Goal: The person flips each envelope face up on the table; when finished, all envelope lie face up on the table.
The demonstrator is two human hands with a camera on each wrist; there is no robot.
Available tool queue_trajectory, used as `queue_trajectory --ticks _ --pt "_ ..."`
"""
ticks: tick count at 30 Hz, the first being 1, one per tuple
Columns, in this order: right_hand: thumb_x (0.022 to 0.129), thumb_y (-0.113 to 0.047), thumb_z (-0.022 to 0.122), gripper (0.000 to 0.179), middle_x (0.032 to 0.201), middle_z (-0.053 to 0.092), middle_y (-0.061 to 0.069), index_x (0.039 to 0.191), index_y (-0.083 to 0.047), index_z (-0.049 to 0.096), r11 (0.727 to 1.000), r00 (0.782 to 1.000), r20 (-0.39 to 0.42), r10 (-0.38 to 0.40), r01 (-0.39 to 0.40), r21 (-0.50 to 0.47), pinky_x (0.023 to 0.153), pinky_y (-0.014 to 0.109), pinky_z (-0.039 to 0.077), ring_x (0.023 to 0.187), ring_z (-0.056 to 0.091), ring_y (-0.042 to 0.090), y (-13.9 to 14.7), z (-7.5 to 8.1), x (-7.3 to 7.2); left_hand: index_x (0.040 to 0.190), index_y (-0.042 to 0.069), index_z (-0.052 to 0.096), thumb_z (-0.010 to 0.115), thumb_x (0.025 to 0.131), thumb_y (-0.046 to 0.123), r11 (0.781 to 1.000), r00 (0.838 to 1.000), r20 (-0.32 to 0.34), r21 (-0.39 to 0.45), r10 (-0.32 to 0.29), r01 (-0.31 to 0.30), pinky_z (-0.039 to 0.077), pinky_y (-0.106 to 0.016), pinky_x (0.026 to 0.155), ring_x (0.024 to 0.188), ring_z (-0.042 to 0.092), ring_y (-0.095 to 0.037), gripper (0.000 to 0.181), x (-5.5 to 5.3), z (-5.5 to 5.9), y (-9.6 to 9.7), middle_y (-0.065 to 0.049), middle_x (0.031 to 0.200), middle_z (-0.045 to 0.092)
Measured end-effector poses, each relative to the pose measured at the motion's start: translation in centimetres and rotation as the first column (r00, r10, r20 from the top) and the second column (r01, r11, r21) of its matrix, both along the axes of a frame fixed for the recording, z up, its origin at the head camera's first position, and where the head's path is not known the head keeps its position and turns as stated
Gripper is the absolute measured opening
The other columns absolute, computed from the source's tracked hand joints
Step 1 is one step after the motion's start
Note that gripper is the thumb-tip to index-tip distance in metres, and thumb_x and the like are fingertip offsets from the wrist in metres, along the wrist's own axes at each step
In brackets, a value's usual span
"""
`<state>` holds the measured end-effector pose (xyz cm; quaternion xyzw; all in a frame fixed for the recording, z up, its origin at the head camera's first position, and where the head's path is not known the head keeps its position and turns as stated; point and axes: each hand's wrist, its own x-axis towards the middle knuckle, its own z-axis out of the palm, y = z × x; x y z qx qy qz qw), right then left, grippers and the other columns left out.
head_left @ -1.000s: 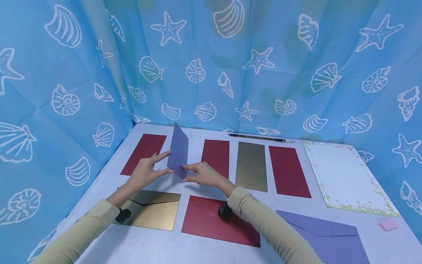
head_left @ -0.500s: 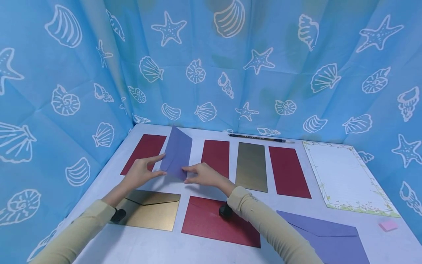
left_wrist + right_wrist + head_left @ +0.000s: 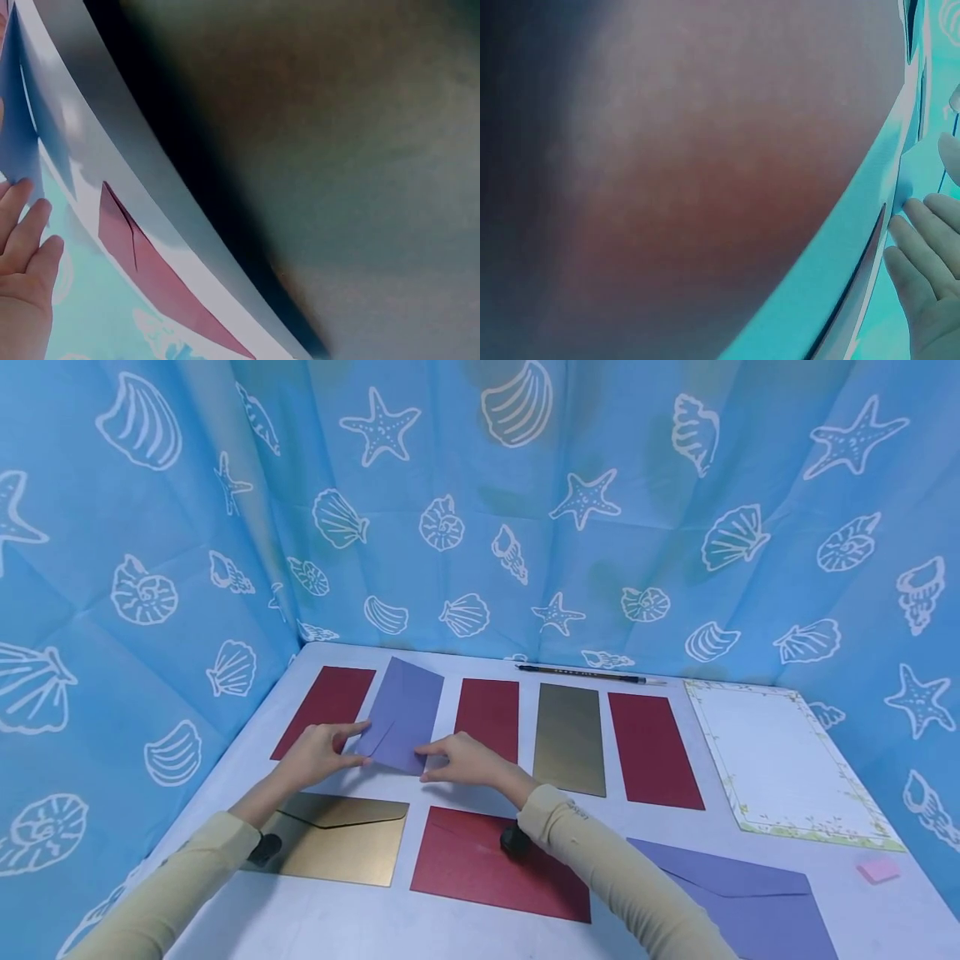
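Note:
A purple envelope [image 3: 408,710] is held tilted over the back left of the table, between two red envelopes. The left hand [image 3: 315,756] pinches its left edge near the bottom, thumb and index finger apart from the other fingers. At its lower right corner, the right hand [image 3: 467,758] pinches it between thumb and index finger. In the left wrist view, the left hand [image 3: 26,255] shows beside the raised purple envelope [image 3: 19,135]. The right wrist view has the right hand [image 3: 930,270] at its right edge; most of that view is blocked by a blurred dark surface.
In the back row lie red envelopes [image 3: 322,710] [image 3: 491,714] [image 3: 656,750] and a dark gold envelope [image 3: 570,739]. Gold [image 3: 348,839], red [image 3: 480,868] and purple [image 3: 757,902] envelopes lie in front. A brush [image 3: 585,674], bordered paper [image 3: 787,752] and pink block [image 3: 877,870] are farther right.
The purple envelope has turned from nearly edge-on to face the head camera and leaned down towards the table. The left hand has moved left and slightly down with it; the right hand has hardly moved.

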<state>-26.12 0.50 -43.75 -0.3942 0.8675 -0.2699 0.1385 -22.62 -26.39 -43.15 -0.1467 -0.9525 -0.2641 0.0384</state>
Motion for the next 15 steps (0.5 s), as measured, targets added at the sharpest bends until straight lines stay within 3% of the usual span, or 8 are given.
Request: queue_trajectory --ticks 4,9,15 --pt "0.088 -0.025 0.073 0.051 0.129 0.061 0.008 0.133 -0.007 0.058 1.000 1.000 -0.001 0.000 0.000 0.013 0.054 0.017 0.039 0.061 0.044 0.007 0.02 0.23 -0.01 0.133 0.007 0.059 0.084 0.076 0.029 1.000 0.999 0.039 -0.019 0.003 -0.002 0.032 -0.023 0.045 0.058 0.038 -0.015 0.066 -0.14 0.03 -0.11 -0.002 0.061 0.050" --pt "0.088 -0.024 0.072 0.049 0.130 0.060 0.007 0.133 -0.007 0.059 1.000 1.000 -0.004 0.008 -0.008 0.016 0.059 0.017 0.042 0.091 0.057 0.011 0.08 0.42 -0.15 0.132 0.008 0.060 0.084 0.075 0.031 0.998 0.997 0.082 -0.061 0.009 -0.004 0.036 -0.023 0.047 0.060 0.043 -0.015 0.066 -0.32 0.06 -0.19 0.001 0.062 0.053" --pt "0.089 -0.023 0.072 0.048 0.129 0.061 0.006 0.132 -0.007 0.059 1.000 1.000 0.004 0.009 -0.009 -0.002 0.056 0.018 0.041 0.086 0.057 0.011 0.13 0.24 -0.32 0.130 0.006 0.061 0.084 0.075 0.027 0.994 0.996 0.092 -0.105 -0.011 0.021 0.042 -0.023 0.052 0.066 0.050 -0.015 0.063 -0.50 -0.08 -0.16 -0.001 0.074 0.064"
